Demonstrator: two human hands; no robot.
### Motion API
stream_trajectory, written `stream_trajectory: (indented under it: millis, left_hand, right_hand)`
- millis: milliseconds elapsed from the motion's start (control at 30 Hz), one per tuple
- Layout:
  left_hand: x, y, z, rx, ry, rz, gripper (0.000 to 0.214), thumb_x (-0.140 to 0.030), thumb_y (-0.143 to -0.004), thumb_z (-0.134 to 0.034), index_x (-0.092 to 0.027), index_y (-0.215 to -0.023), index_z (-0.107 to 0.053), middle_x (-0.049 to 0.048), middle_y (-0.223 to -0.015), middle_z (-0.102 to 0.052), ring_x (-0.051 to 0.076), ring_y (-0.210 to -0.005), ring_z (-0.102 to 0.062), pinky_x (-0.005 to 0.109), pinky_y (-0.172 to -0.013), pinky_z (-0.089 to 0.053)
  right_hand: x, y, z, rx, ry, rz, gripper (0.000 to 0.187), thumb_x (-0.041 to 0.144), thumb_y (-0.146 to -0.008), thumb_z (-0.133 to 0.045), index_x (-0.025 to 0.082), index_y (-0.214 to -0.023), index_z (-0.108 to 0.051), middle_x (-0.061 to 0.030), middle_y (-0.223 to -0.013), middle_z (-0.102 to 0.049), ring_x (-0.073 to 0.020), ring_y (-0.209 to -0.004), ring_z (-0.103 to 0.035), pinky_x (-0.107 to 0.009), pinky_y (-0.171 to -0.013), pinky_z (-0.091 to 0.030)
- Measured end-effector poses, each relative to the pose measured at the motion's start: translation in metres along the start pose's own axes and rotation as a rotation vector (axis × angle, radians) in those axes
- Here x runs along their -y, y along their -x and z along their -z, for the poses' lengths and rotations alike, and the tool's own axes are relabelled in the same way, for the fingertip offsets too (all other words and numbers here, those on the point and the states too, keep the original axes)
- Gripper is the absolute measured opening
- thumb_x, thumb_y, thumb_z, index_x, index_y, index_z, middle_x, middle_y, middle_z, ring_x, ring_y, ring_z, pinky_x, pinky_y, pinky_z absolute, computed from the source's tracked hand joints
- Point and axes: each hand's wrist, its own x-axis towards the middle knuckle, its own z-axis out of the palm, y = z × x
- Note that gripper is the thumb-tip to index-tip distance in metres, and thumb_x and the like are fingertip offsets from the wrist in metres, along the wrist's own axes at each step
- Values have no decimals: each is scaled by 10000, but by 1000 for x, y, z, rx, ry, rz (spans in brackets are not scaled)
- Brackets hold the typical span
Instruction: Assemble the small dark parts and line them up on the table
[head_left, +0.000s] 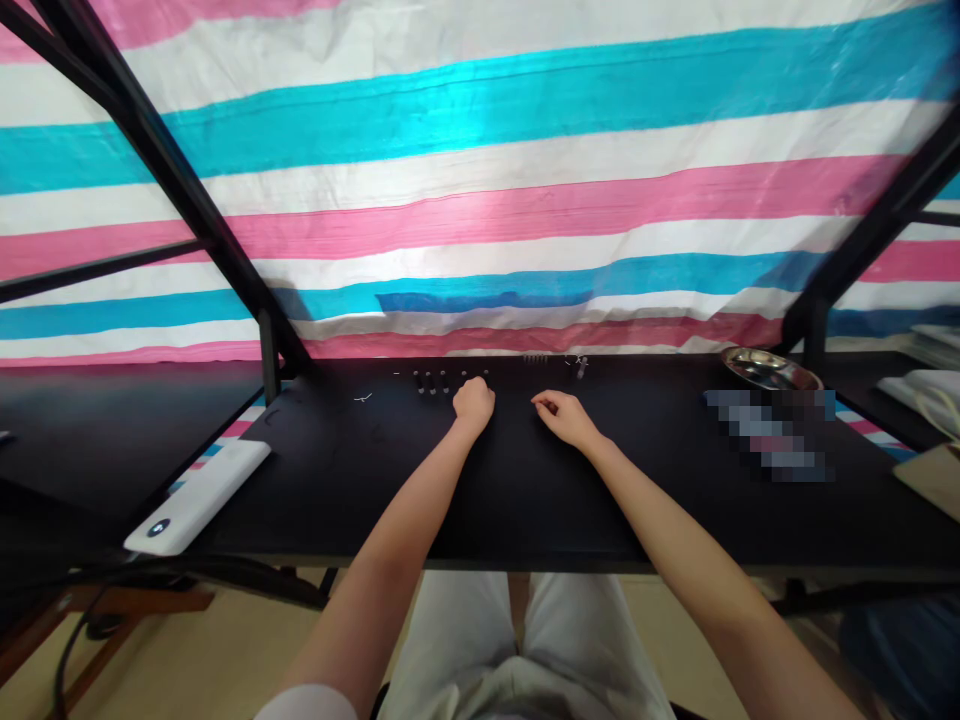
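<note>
My left hand (pixel 474 402) rests on the black tabletop (pixel 510 500), its fingers curled down toward the far side. Whatever it holds, if anything, is hidden beneath the knuckles. Just left of it stands a row of small dark cylindrical parts (pixel 430 382) with shiny ends. Two tiny metal-looking pieces, one of them a small piece (pixel 464 373), lie right beyond that hand. My right hand (pixel 564 415) is a short way to the right, thumb and fingers closed together; nothing I can name shows in it. Beyond it are a row of small coiled-looking metal pieces (pixel 535 358) and a small metallic part (pixel 581 368).
A thin white strip (pixel 363 397) lies left of the dark parts. At the left edge is a white power bank-like box (pixel 202 500). A shiny metal dish (pixel 772 370) sits at the back right, behind a blurred-out item (pixel 776 435). Black frame bars (pixel 165 160) and striped sheeting (pixel 525 220) bound the table.
</note>
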Motion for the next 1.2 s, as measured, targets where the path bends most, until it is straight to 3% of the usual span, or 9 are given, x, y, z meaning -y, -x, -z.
stream_trajectory:
  millis: [167, 333, 500, 600, 700, 900, 1000, 1200]
  left_hand:
    - [-5, -2, 5, 21, -16, 14, 240, -222, -792, -477, -113, -930, -641, 194, -989, -629, 283, -909, -618, 334, -718, -473]
    - [-7, -2, 9, 50, -11, 16, 225, -186, -786, -490, -109, -940, -633, 195, -1009, -622, 287, -935, -611, 335, -740, -469]
    - [-6, -2, 9, 51, -53, -18, 235, -173, -789, -473, -105, -962, -615, 204, -1027, -611, 298, -944, -607, 354, -746, -469]
    - [-7, -1, 9, 44, -116, -115, 317, -157, -790, -474, -111, -1091, -559, 198, -1004, -619, 292, -939, -609, 360, -753, -468]
    - [-12, -2, 14, 95, -220, -314, 440, -105, -801, -441, -156, -1237, -461, 177, -1017, -622, 277, -946, -608, 369, -775, -461]
    - [-19, -12, 27, 191, -281, -432, 238, -106, -780, -479, -129, -966, -625, 147, -1050, -615, 259, -1001, -582, 338, -841, -440]
    - [-15, -14, 26, 175, -269, -422, 229, -163, -774, -500, -119, -971, -606, 151, -1056, -605, 263, -984, -585, 328, -804, -457]
    - [7, -10, 7, 46, 28, -196, 177, -241, -772, -493, -155, -890, -593, 92, -888, -647, 209, -841, -614, 282, -720, -457]
  right_hand:
    - [-11, 0, 12, 51, 149, -85, 157, 219, -744, -504, 205, -804, -648, -11, -719, -647, -125, -596, -557, -242, -597, -426]
    - [-26, 1, 28, -14, 364, -233, 101, 199, -708, -525, 200, -664, -616, -31, -686, -628, -137, -587, -545, -232, -523, -359]
    - [-32, 1, 36, -29, 401, -362, 101, 215, -717, -510, 202, -664, -595, -39, -680, -623, -152, -586, -538, -244, -514, -333]
    - [-32, 1, 35, -5, 390, -375, 94, 223, -722, -509, 203, -676, -589, -41, -701, -626, -153, -601, -538, -245, -524, -333]
    - [-30, 0, 35, 20, 392, -385, 92, 232, -727, -506, 202, -692, -585, -39, -723, -628, -152, -622, -539, -243, -534, -327]
    - [-27, -1, 38, 75, 391, -419, 100, 252, -743, -500, 199, -738, -585, -27, -756, -627, -135, -656, -535, -225, -557, -320]
    - [-28, -1, 38, 87, 387, -426, 105, 259, -750, -499, 199, -746, -586, -27, -771, -625, -132, -661, -534, -224, -562, -323]
    - [-29, -2, 37, 92, 395, -423, 106, 260, -756, -506, 200, -754, -593, -29, -772, -626, -136, -671, -536, -225, -568, -325]
